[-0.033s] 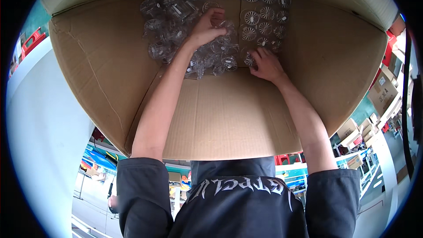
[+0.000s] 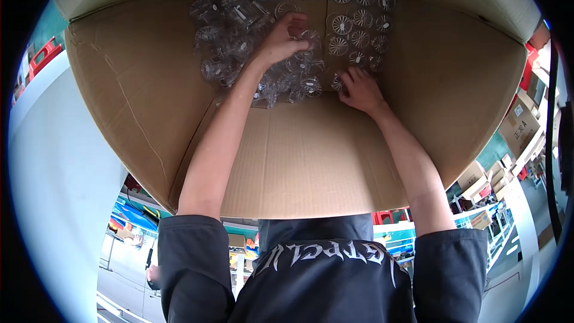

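Both my hands reach down into a large cardboard box. My left hand is over a jumbled heap of clear plastic pieces, its thumb and fingers curled round one clear, round-ended piece. That piece is see-through, so its full outline is hard to make out. On the right, my right hand has its fingers closed on another clear piece with a spoked round face. This one sits at the near end of several rows of similar pieces, their spoked faces up.
The box's left wall and right wall rise on either side of my arms. Its near flap or wall lies under my forearms. Outside are a red stool, stacked cartons and a white surface at left.
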The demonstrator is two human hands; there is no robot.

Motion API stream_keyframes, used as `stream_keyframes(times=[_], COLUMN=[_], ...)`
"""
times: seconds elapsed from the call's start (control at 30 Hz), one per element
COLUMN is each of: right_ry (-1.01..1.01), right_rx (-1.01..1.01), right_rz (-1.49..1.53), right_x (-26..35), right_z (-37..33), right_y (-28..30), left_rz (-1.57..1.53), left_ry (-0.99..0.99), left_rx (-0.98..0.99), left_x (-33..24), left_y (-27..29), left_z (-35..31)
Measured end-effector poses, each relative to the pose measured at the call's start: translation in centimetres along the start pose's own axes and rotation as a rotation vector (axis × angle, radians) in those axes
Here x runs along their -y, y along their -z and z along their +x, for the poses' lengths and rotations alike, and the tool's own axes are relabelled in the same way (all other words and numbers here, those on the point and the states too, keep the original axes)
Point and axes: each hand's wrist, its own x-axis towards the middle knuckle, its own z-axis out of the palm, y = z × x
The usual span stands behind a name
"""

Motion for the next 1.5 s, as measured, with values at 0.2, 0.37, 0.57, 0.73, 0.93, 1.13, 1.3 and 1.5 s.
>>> stream_keyframes(times=[0.2,0.37,0.57,0.73,0.93,1.13,1.3,1.5], right_ry=[-0.07,-0.231,-0.183,-0.37,-0.533,-0.526,-0.193,-0.015], right_rx=[-0.026,-0.011,-0.097,-0.11,-0.161,-0.095,0.059,0.148], right_rz=[-0.098,-0.147,-0.087,0.095,0.209,0.205,0.057,-0.16], right_x=[-0.1,0.0,-1.0,-1.1,-1.9,-2.7,-2.1,-1.8], right_z=[1.2,2.0,0.9,-0.6,-1.9,-1.9,-2.3,-2.7], right_y=[-2.7,-4.1,-1.7,0.4,0.2,-1.1,-1.3,-2.0], left_rz=[0.2,0.592,0.719,0.956,0.978,0.903,1.117,1.404], left_ry=[0.118,0.224,0.167,0.325,0.269,0.075,0.011,-0.076], left_rx=[0.195,0.403,0.47,0.417,0.333,0.194,0.179,0.213], left_x=[-1.5,-1.3,1.7,3.6,6.4,7.3,6.9,7.9], left_y=[-2.0,-5.9,-10.8,-14.0,-15.2,-14.6,-14.3,-14.5], left_z=[-1.6,-4.9,-7.4,-6.0,-5.3,-6.1,-6.2,-5.9])
